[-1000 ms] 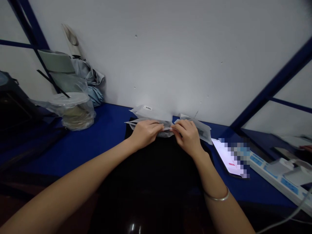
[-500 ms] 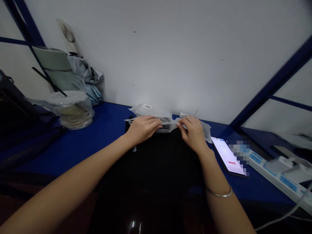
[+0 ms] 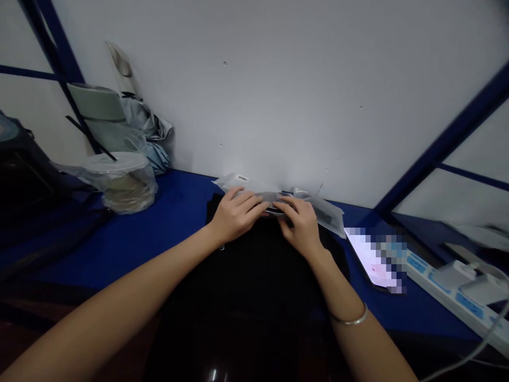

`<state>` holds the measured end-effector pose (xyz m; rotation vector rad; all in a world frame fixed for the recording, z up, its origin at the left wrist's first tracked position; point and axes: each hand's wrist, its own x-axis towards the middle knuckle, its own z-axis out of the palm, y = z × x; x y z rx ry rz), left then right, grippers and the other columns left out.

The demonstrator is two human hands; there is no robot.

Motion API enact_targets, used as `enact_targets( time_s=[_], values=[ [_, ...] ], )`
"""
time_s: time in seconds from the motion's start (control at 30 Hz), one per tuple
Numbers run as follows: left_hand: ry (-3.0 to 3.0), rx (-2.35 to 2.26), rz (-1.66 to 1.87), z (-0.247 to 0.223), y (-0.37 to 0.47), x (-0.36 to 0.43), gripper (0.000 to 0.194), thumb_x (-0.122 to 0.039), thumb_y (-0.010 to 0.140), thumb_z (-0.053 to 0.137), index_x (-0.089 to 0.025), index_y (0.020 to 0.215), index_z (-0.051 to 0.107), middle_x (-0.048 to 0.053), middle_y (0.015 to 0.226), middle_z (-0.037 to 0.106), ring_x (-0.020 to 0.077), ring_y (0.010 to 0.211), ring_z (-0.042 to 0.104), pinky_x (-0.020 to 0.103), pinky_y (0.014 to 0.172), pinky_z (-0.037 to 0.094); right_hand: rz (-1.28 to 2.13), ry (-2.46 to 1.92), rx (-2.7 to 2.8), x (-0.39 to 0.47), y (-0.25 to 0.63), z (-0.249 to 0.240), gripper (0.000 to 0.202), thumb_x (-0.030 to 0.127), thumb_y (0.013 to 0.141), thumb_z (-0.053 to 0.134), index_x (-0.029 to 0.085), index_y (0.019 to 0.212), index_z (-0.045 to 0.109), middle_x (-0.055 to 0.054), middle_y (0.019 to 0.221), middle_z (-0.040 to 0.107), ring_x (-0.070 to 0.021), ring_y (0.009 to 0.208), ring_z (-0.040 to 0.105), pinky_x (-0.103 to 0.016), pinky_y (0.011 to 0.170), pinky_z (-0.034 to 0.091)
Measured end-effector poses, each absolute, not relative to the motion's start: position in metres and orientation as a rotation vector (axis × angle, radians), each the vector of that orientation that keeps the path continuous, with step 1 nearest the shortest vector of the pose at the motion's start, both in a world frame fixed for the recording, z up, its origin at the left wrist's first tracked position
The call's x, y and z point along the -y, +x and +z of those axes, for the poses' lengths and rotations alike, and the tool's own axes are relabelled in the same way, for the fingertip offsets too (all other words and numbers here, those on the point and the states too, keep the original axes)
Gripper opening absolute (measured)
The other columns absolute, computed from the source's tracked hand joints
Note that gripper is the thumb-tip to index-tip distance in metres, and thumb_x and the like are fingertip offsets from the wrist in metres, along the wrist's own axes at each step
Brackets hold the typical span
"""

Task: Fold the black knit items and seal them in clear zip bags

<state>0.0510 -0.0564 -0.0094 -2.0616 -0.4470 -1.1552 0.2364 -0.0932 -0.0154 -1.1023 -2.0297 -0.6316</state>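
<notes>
Now the hands are closing in over the frosted bag.

The frosted bag (image 3: 271, 197) is lying between them at the blue table's (image 3: 177, 212) far side, by the wall (image 3: 278, 106). Its front edge, standing up between spread hands a moment ago, is now sinking under the fingers, and a dark strip (image 3: 274, 210) is showing there. The left hand (image 3: 236, 217) and right hand (image 3: 302, 225) are bending their fingers over it, nearly meeting; whether they are pinching or only pressing, I cannot tell. That nearness is leaving little of the bag's middle in view.

A second frosted bag (image 3: 332, 215) is resting beside the right hand. Black material (image 3: 270, 276) is spreading below both arms. Farther right, a phone (image 3: 366, 257) is glowing near a power strip (image 3: 441, 292); at left, a bagged tub (image 3: 129, 188) is standing.
</notes>
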Motion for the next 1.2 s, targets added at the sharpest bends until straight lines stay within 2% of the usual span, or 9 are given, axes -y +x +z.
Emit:
enact_targets(
  time_s=[0.1,0.23,0.37,0.5,0.77,0.87,0.97,1.07,1.2],
  values=[
    [-1.925,0.366,-1.269,-0.007,0.050,0.061,0.021,-0.020,0.080,0.052,-0.027,0.100,0.056,-0.001,0.098,0.066,0.0160,0.092,0.058,0.039,0.090,0.037,-0.825,-1.048,1.794,0.090,0.248,-0.011,0.032,0.008,0.073,0.047,0.023,0.097,0.061,-0.008,0.105,0.060,-0.0219,0.096,0.055,-0.040,0.079,0.041],
    [-2.029,0.293,-1.275,-0.004,0.052,0.062,0.022,-0.020,0.079,0.053,-0.025,0.101,0.055,0.001,0.101,0.065,0.0158,0.096,0.057,0.038,0.090,0.039,-1.046,-1.126,1.381,0.075,0.279,-0.009,0.036,0.007,0.070,0.046,0.025,0.098,0.062,-0.008,0.105,0.060,-0.0267,0.102,0.052,-0.053,0.088,0.031],
    [-2.449,0.230,-1.068,-0.009,0.061,0.064,0.015,-0.025,0.083,0.048,-0.018,0.088,0.061,0.003,0.080,0.066,0.0141,0.077,0.059,0.030,0.073,0.044,-0.958,-1.329,1.319,0.050,0.312,-0.030,0.039,0.009,0.071,0.042,0.025,0.102,0.061,-0.010,0.108,0.058,-0.0322,0.116,0.039,-0.066,0.088,0.020],
    [-2.870,0.305,-0.792,-0.017,0.068,0.073,0.039,-0.034,0.083,0.046,-0.016,0.050,0.054,-0.002,0.043,0.051,0.0079,0.042,0.047,0.021,0.046,0.033,-0.678,-1.705,1.508,0.035,0.320,-0.054,0.036,0.014,0.077,0.039,0.021,0.105,0.060,-0.012,0.115,0.055,-0.0344,0.122,0.032,-0.069,0.087,0.019],
    [-3.462,0.395,-0.308,-0.007,0.069,0.093,0.045,-0.057,0.059,0.064,-0.016,0.055,0.046,-0.007,0.048,0.045,0.0048,0.043,0.038,0.018,0.044,0.027,-0.532,-1.997,1.534,0.044,0.299,-0.044,0.046,0.028,0.083,0.039,0.018,0.128,0.039,-0.012,0.139,0.030,-0.0359,0.130,0.013,-0.064,0.095,0.016],
    [-3.476,0.394,-0.223,-0.006,0.069,0.096,0.049,-0.058,0.050,0.069,-0.017,0.058,0.044,-0.007,0.053,0.047,0.0059,0.046,0.039,0.019,0.047,0.027,-0.565,-1.718,1.516,0.051,0.287,-0.032,0.036,0.027,0.082,0.040,0.014,0.114,0.052,-0.015,0.125,0.045,-0.0304,0.121,0.033,-0.051,0.094,0.029],
    [-3.495,0.392,-0.135,-0.006,0.069,0.095,0.042,-0.053,0.058,0.067,-0.017,0.060,0.045,-0.006,0.055,0.047,0.0066,0.048,0.039,0.019,0.048,0.027,-0.271,-1.442,1.714,0.061,0.270,-0.021,0.022,0.027,0.081,0.042,0.016,0.089,0.059,-0.008,0.087,0.060,-0.0180,0.082,0.054,-0.033,0.075,0.041],
    [-3.576,0.345,-0.049,-0.005,0.068,0.090,0.028,-0.040,0.071,0.060,-0.018,0.060,0.047,-0.006,0.055,0.045,0.0064,0.049,0.039,0.020,0.052,0.028,0.265,-1.338,1.951,0.075,0.254,-0.013,0.023,0.036,0.077,0.050,0.018,0.062,0.052,0.002,0.057,0.050,-0.0093,0.053,0.043,-0.024,0.054,0.035],
    [-3.840,0.377,0.066,-0.005,0.065,0.076,0.028,-0.035,0.077,0.053,-0.017,0.058,0.045,-0.006,0.054,0.038,0.0063,0.050,0.036,0.020,0.052,0.030,0.821,-1.252,2.013,0.090,0.242,-0.003,0.041,0.045,0.070,0.058,0.017,0.048,0.037,0.007,0.047,0.031,-0.0049,0.046,0.026,-0.021,0.045,0.022]
  ],
)
